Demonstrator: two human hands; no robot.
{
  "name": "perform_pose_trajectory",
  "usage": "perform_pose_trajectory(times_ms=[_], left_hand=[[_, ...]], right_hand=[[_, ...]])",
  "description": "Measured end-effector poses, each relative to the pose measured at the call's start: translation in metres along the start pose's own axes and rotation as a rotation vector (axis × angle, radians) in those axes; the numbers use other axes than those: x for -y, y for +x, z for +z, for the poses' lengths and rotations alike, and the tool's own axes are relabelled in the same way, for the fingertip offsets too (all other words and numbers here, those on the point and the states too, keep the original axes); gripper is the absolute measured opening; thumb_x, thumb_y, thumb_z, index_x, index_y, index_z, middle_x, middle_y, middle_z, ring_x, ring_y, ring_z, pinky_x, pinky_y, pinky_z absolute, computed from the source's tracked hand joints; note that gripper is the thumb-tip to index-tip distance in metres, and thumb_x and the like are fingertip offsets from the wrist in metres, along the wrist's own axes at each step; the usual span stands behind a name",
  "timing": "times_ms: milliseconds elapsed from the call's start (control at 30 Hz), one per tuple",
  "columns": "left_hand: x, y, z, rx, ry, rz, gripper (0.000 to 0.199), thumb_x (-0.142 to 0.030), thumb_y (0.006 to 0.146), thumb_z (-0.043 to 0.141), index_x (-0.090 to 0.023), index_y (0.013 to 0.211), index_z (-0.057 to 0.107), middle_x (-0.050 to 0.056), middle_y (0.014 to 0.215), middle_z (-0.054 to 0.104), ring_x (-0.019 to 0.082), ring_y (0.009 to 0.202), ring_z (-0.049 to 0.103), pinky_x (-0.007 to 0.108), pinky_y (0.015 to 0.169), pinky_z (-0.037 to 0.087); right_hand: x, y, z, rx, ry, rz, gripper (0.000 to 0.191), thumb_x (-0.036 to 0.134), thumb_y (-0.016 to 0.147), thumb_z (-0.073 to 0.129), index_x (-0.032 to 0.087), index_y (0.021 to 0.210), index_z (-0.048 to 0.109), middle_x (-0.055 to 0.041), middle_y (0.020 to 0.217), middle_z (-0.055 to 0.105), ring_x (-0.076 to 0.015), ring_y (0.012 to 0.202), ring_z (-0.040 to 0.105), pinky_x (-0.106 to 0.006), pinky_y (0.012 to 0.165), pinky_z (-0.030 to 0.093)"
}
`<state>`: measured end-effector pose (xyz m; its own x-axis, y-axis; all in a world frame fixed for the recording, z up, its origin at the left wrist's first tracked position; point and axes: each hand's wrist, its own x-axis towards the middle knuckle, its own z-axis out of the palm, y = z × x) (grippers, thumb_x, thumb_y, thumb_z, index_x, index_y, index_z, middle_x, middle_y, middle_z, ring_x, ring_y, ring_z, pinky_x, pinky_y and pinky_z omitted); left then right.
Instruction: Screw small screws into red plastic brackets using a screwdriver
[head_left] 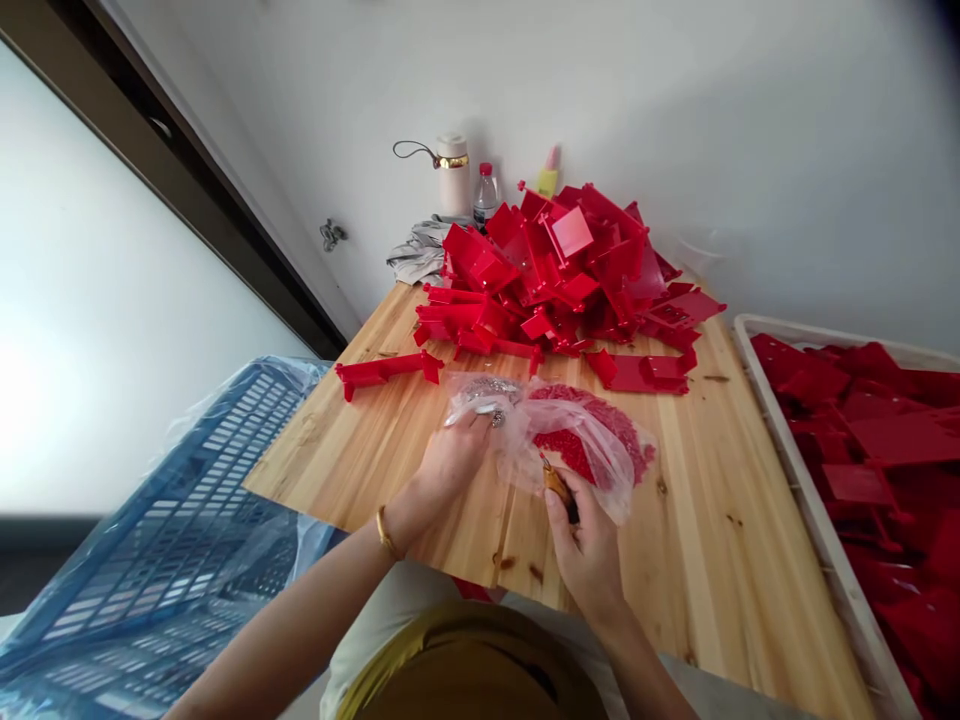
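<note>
While the clear plastic bag of small red pieces (581, 435) lies open near the front of the wooden table (450, 510), the right hand (589, 545) grasps a tool with a brown handle (557, 487) at its near edge, and the left hand (457, 455) reaches into the bag of small metal parts (487, 392) just beside it, its exact grip impossible to tell. Beyond lies a heap of red plastic parts (570, 265), with a blue crate (180, 530) to the left and a white bin of red parts (795, 480) to the right.
</note>
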<state>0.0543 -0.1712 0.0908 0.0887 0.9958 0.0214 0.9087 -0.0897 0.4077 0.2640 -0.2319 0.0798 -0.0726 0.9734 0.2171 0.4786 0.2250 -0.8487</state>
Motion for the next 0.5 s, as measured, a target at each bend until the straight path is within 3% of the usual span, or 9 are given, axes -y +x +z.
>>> perform_pose_trajectory(times_ms=[67,200,433,500], left_hand=[[-0.004,0.011,0.004,0.059,0.102,-0.023,0.028,-0.011,0.097,0.045,-0.017,0.115,0.065,0.014,0.108,0.071,0.024,0.085,0.07,0.033,0.074,0.053],[-0.011,0.021,0.013,0.054,0.111,-0.055,0.023,-0.011,0.095,0.047,-0.017,0.105,0.067,0.013,0.094,0.071,0.022,0.073,0.068,0.031,0.067,0.051],[-0.006,0.006,0.011,-0.023,0.036,-0.096,0.022,-0.021,0.099,0.045,-0.019,0.093,0.066,0.008,0.084,0.07,0.018,0.068,0.063,0.028,0.065,0.047],[-0.008,-0.001,0.009,-0.087,-0.134,-0.115,0.018,-0.022,0.098,0.048,-0.019,0.094,0.065,0.006,0.083,0.07,0.017,0.072,0.064,0.027,0.068,0.047]], right_hand=[[0.0,0.001,0.003,0.011,0.011,-0.005,0.032,0.032,0.101,0.049,0.019,0.127,0.061,-0.0136,0.117,0.074,-0.0252,0.101,0.074,-0.038,0.083,0.062],[0.001,0.001,0.005,0.011,0.013,0.001,0.031,0.033,0.101,0.049,0.019,0.127,0.06,-0.0139,0.118,0.074,-0.0256,0.103,0.073,-0.038,0.081,0.063],[-0.002,0.001,0.006,0.023,-0.004,-0.039,0.029,0.03,0.101,0.049,0.019,0.125,0.06,-0.014,0.117,0.074,-0.0253,0.103,0.073,-0.041,0.088,0.062],[0.0,0.002,0.008,0.028,-0.004,-0.062,0.028,0.028,0.1,0.049,0.018,0.124,0.06,-0.0143,0.117,0.074,-0.0251,0.103,0.073,-0.04,0.087,0.062]])
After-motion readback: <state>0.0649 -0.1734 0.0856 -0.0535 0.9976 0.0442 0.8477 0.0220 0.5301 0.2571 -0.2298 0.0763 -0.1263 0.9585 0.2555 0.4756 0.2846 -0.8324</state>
